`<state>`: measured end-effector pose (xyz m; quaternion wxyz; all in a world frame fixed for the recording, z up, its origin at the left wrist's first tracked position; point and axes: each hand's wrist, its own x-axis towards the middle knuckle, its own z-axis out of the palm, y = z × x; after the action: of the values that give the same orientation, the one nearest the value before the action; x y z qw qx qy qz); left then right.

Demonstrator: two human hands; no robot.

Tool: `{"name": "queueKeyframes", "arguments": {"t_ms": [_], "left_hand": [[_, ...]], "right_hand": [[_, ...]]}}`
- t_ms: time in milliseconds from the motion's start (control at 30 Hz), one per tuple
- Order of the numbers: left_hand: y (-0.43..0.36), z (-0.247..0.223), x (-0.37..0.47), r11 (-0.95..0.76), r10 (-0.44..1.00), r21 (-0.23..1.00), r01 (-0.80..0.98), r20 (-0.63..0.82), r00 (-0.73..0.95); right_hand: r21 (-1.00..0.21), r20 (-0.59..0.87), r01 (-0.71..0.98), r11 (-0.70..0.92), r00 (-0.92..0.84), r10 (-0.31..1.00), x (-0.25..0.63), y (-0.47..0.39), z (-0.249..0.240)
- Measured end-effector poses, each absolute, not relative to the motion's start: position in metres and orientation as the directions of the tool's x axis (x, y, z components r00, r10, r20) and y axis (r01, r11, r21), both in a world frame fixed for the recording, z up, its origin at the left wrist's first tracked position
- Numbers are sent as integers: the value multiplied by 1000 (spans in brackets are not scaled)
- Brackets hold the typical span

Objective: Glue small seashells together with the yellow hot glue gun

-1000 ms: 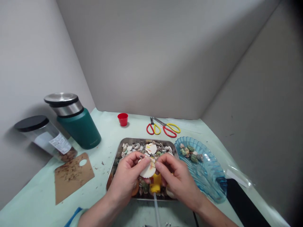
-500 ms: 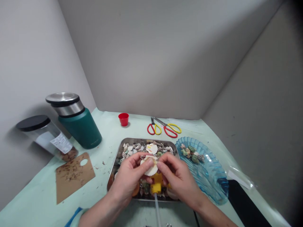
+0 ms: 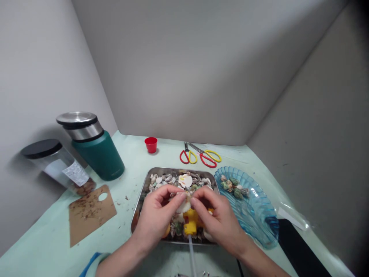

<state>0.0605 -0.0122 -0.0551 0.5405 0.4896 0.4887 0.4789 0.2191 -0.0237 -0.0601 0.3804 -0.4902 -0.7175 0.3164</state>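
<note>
Over a metal tray (image 3: 144, 193) of shells, my left hand (image 3: 158, 213) pinches the left side of a pale scallop shell (image 3: 182, 208) between thumb and forefinger. My right hand (image 3: 218, 220) is closed at the shell's right edge, its thumb and forefinger pressed together; any small piece between them is too small to make out. A yellow glue gun (image 3: 190, 223) with a clear stick in its end lies in the tray below my hands. Another white scallop shell (image 3: 185, 180) rests at the back of the tray.
A blue glass dish (image 3: 250, 215) with several shells is right of the tray. Two scissors (image 3: 211, 158) and a red cup (image 3: 151, 145) stand behind. At left are a green bottle (image 3: 99, 156), a clear jar (image 3: 62, 169) and a brown board (image 3: 92, 215).
The scallop shell in my fingers has tilted and shows less of its face. My left fingers have shifted slightly along its top. The view has moved a little.
</note>
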Motion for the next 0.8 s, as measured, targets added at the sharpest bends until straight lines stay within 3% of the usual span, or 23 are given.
{"name": "queueKeyframes", "arguments": {"t_ms": [267, 467, 600, 800], "left_hand": [[-19, -54, 57, -252, 967, 936, 247, 233, 102], [-20, -54, 54, -458, 888, 846, 275, 421, 185], [-20, -54, 55, -464, 885, 838, 286, 429, 180], [-20, -54, 57, -361, 932, 872, 332, 328, 152]], "right_hand": [[-813, 331, 414, 409, -249, 910, 218, -26, -58], [-764, 453, 362, 534, -288, 844, 220, -24, -58], [-761, 458, 363, 538, -288, 841, 220, -25, -59], [-775, 417, 397, 492, -263, 870, 221, -26, -59]]}}
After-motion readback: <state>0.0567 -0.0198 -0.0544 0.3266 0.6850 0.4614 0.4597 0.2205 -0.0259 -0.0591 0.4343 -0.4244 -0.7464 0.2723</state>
